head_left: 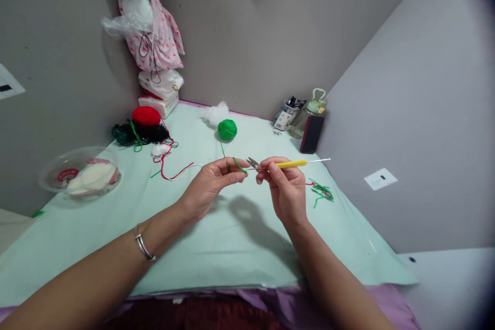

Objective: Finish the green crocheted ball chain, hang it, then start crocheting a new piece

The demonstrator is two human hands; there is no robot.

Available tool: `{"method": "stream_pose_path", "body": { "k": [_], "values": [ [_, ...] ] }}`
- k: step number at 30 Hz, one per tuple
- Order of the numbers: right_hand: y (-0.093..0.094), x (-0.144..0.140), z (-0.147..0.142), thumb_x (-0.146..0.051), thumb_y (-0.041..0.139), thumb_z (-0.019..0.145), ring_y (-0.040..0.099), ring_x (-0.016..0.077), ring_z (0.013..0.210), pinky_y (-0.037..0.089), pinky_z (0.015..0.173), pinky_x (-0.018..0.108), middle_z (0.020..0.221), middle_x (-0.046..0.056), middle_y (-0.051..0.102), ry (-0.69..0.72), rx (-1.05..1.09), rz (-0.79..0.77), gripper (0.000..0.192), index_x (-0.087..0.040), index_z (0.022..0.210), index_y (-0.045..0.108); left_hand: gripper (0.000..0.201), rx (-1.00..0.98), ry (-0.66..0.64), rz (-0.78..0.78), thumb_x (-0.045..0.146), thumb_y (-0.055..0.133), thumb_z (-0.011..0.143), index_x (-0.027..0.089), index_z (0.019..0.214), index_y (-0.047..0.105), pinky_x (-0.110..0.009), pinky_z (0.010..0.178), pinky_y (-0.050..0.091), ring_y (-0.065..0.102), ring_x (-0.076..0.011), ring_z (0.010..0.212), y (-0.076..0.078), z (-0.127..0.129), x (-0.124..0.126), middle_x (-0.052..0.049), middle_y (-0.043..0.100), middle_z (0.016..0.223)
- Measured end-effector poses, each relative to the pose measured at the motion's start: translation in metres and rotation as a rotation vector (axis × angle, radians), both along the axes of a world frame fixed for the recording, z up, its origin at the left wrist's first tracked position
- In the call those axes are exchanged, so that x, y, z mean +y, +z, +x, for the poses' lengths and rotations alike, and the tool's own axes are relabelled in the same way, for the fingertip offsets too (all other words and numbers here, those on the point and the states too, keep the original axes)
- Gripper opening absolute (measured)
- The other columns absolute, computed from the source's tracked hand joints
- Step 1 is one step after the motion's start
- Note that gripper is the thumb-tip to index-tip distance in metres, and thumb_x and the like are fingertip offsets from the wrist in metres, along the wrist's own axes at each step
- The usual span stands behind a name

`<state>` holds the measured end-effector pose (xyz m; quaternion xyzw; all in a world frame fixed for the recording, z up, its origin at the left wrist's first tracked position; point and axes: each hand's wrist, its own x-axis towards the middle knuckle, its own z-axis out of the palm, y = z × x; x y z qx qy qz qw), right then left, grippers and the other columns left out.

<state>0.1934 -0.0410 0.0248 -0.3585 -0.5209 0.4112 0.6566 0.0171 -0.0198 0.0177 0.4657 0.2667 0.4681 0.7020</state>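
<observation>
Above the middle of the table, my left hand [214, 180] pinches green yarn [238, 165] between thumb and fingers. The strand runs back to a green yarn ball [227, 129] behind it. My right hand [285, 185] is closed around a crochet hook [292, 164] with a yellow handle. One thin metal end reaches to the yarn at my left fingertips; the other points right. Small metal blades [252, 162], like the tips of scissors or snips, stick out by my right fingers; the rest of that tool is hidden.
A red yarn ball [146, 116] lies on dark yarn at the left, near a clear plastic tub [50, 170]. White stuffing [217, 113] sits at the back. A phone [312, 134] leans against a bottle [298, 126] at the right. Yarn scraps [322, 191] lie right of my hand.
</observation>
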Motion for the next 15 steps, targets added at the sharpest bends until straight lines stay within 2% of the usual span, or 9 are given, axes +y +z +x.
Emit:
{"method": "stream_pose_path", "body": {
  "k": [5, 11, 15],
  "values": [
    [-0.0007, -0.0007, 0.0028, -0.031, 0.070, 0.092, 0.064, 0.0125, 0.066, 0.054, 0.065, 0.029, 0.086, 0.002, 0.068, -0.095, -0.013, 0.064, 0.011, -0.022, 0.089, 0.076, 0.033, -0.011, 0.011, -0.055, 0.025, 0.083, 0.078, 0.021, 0.110, 0.078, -0.032, 0.085, 0.040, 0.057, -0.0146, 0.082, 0.0034, -0.0001, -0.0011, 0.002, 0.063, 0.078],
    [-0.0006, -0.0043, 0.0012, -0.035, 0.070, 0.092, 0.063, 0.0146, 0.066, 0.055, 0.063, 0.032, 0.084, 0.003, 0.068, -0.036, -0.095, 0.082, 0.015, -0.022, 0.088, 0.076, 0.049, -0.005, 0.021, -0.083, 0.026, 0.084, 0.077, 0.020, 0.123, 0.072, -0.033, 0.085, 0.039, 0.057, -0.0158, 0.083, 0.0054, -0.0005, -0.0021, 0.002, 0.065, 0.078],
    [-0.0017, -0.0050, -0.0002, -0.035, 0.069, 0.093, 0.062, 0.0146, 0.067, 0.054, 0.063, 0.032, 0.085, 0.002, 0.068, -0.026, -0.115, 0.098, 0.014, -0.023, 0.089, 0.076, 0.051, -0.006, 0.014, -0.080, 0.027, 0.084, 0.077, 0.020, 0.126, 0.069, -0.033, 0.085, 0.039, 0.058, -0.0157, 0.083, 0.0041, -0.0013, -0.0021, 0.002, 0.065, 0.079]
  ]
}}
